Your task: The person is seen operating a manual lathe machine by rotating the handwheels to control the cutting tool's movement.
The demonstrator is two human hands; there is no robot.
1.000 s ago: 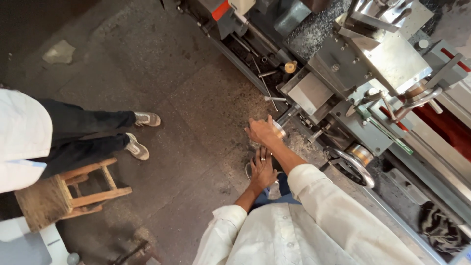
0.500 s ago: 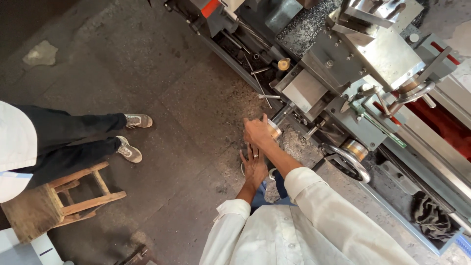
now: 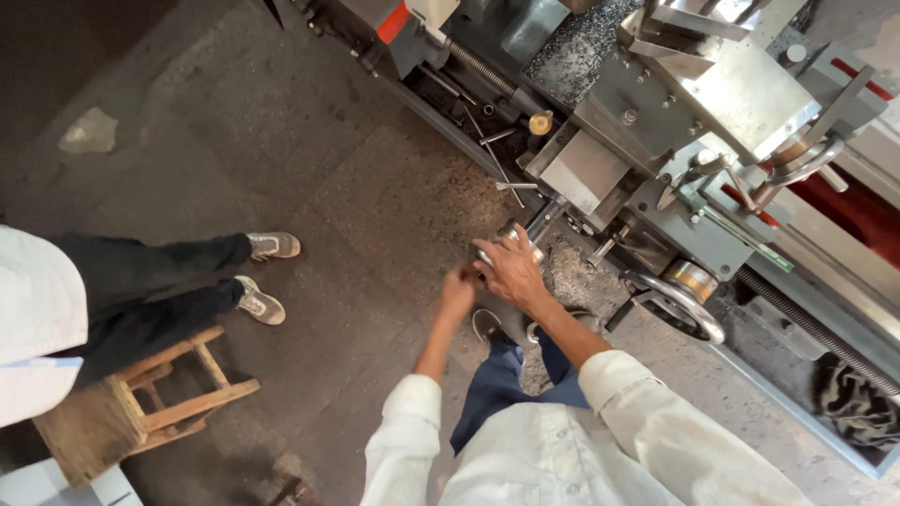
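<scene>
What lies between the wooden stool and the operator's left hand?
In the head view, only bare, dark concrete floor lies between the wooden stool and the left hand; the seated person's shoes sit above that line.

**At the lathe, hands on the handwheel**

My right hand [image 3: 511, 270] lies over a small metal handwheel [image 3: 511, 234] at the lathe [image 3: 656, 122], fingers spread across its rim. My left hand [image 3: 457, 292] is just beside it on the left, blurred, so I cannot tell its grip. A bigger handwheel [image 3: 680, 302] stands to the right. Metal chips cover the floor [image 3: 281, 141] under my hands. Far left, another person's legs [image 3: 159, 286] stretch out beside a wooden stool [image 3: 141, 403].
</scene>
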